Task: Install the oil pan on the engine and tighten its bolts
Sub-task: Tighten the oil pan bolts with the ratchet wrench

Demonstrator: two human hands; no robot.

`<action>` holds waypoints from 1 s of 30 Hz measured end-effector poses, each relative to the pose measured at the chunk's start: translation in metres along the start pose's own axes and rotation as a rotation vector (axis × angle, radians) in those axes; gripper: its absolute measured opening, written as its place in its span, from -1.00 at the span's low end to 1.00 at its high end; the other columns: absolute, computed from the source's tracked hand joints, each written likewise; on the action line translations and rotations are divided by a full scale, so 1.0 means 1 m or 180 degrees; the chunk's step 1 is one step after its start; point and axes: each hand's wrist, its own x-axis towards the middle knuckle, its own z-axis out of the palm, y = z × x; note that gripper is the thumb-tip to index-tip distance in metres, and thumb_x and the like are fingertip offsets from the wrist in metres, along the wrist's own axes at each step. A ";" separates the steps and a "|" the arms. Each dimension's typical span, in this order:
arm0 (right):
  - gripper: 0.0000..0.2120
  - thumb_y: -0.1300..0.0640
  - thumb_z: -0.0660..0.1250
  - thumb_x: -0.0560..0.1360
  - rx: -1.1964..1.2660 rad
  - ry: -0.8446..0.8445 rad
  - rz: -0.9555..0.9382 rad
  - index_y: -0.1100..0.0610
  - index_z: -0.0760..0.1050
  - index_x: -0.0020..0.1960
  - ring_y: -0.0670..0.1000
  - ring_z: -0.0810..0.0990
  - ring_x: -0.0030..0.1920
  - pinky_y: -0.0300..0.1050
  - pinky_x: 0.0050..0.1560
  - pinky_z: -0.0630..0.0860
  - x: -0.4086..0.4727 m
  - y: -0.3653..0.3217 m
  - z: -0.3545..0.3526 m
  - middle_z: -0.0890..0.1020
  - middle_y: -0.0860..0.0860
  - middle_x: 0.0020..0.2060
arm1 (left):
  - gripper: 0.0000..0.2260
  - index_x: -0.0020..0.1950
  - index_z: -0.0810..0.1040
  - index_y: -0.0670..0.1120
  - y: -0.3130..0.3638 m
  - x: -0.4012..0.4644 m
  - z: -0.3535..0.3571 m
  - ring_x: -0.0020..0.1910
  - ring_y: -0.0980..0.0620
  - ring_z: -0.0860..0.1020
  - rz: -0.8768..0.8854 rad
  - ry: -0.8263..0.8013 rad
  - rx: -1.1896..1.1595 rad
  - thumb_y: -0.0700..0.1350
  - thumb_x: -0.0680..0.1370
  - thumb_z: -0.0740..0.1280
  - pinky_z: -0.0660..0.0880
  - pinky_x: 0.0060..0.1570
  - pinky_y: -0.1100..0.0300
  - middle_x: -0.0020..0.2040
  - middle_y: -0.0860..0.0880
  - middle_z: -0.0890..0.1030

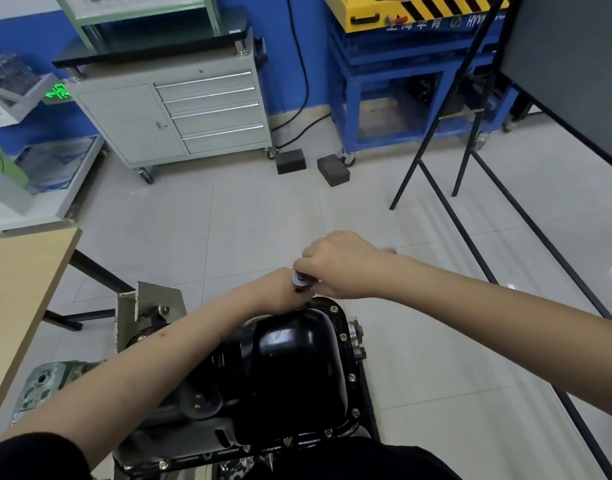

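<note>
Two hands are meeting at the far end of the black oil pan (290,362), which is sitting seated on the upturned engine (179,441) with bolts (351,377) already lining its flange. The right hand (342,265) is curling round a ratchet (301,280), probably to drive the far-edge bolt. The left hand (280,289) is reaching beneath it, likely steadying the tool on that bolt, though its fingers are hidden, so whether it is gripping or spread cannot be told.

Black pressed-metal oil pan (294,368): glossy, smooth. Silver metal flange bolts (351,377): bright. Pale wood-grain tabletop (17,289): matt.
</note>
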 end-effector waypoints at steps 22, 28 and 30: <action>-0.65 -0.18 0.20 0.50 0.0298 0.0109 0.0358 0.14 0.37 -0.11 0.14 0.47 -0.25 -0.13 -0.22 0.25 0.002 0.004 0.003 0.61 0.11 -0.13 | -0.75 -0.34 0.31 -0.05 -0.001 -0.005 -0.001 -0.31 -0.01 0.38 -0.0208 0.0236 -0.0070 -0.17 0.54 0.21 0.25 -0.40 0.34 -0.19 -0.24 0.54; -0.77 0.07 0.16 0.53 -0.0093 0.0134 -0.0170 0.03 0.43 0.16 0.00 0.45 0.16 -0.13 0.25 0.11 0.001 0.011 0.005 0.56 -0.06 0.07 | -0.70 -0.34 0.23 -0.06 0.000 -0.008 -0.003 -0.24 -0.22 0.34 -0.0017 0.0190 -0.0029 -0.17 0.58 0.17 0.19 -0.34 0.25 -0.14 -0.33 0.53; -0.77 0.10 0.16 0.52 -0.0244 0.0152 -0.0252 0.01 0.44 0.15 -0.01 0.47 0.14 -0.13 0.32 0.04 0.001 0.012 0.004 0.58 -0.07 0.07 | -0.69 -0.35 0.22 -0.05 0.001 -0.007 -0.005 -0.26 -0.14 0.33 -0.0029 0.0045 -0.0080 -0.16 0.58 0.16 0.20 -0.36 0.26 -0.18 -0.30 0.49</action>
